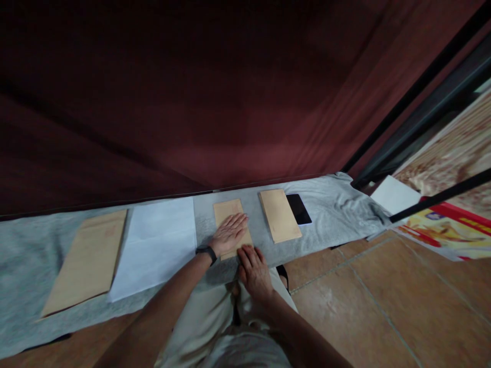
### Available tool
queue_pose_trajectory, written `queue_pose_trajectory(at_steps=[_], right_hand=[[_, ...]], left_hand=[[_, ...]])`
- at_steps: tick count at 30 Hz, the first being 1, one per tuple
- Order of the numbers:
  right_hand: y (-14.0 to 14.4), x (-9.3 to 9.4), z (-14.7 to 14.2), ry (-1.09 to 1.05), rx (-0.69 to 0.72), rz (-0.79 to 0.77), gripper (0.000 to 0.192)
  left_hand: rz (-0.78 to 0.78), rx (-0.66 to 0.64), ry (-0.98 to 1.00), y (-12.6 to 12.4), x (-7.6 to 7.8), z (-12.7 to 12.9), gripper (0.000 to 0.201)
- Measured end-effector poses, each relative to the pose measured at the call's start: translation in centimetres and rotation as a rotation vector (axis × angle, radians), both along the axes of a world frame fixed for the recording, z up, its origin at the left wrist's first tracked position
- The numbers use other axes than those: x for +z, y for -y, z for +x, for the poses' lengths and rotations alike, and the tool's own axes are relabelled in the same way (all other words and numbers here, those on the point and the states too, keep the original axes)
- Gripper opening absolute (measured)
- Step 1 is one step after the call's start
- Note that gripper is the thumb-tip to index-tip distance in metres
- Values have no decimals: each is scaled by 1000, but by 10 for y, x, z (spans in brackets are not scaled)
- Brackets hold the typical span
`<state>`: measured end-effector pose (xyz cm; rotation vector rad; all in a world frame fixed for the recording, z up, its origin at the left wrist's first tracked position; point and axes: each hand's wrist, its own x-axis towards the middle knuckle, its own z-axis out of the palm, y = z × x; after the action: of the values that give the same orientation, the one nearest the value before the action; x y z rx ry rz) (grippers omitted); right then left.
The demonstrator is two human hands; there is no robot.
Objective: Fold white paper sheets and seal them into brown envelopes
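A small tan envelope (227, 208) lies in front of me on the grey cloth. My left hand (231, 231), with a dark band at the wrist, rests flat across its middle, fingers stretched out to the right. At the envelope's near edge is my right hand (254, 270), fingers lying extended with the tips on the paper. Both hands cover part of the envelope. To its right sits a stack of similar tan envelopes (281, 215). On the left lie white paper sheets (157, 243) and a larger pile of brown envelopes (89, 258).
A dark phone (298, 208) lies beside the right-hand stack. The grey cloth (333, 204) covers a long narrow surface, with a dark red curtain (245, 112) behind it. Black metal bars (418, 97) and a colourful printed box (452, 227) stand at right, above the tiled floor (368, 301).
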<state>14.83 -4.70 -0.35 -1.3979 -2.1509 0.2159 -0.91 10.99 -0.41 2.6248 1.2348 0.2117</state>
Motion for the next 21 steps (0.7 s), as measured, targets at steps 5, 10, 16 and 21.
queue_pose_trajectory(at_steps=[5,10,16,21], right_hand=[[0,-2,1,7,-3,18,49],[2,-14,-1,26,-53,43,50],[4,-23,1,76,-72,65,48],[6,-23,8,72,-60,101,51]], left_hand=[[-72,-99,38,23,0,-9,59],[-84,-148,82,48,1,-17,57],[-60,-167,65,75,3,-22,57],[51,-155,40,97,6,-25,59]])
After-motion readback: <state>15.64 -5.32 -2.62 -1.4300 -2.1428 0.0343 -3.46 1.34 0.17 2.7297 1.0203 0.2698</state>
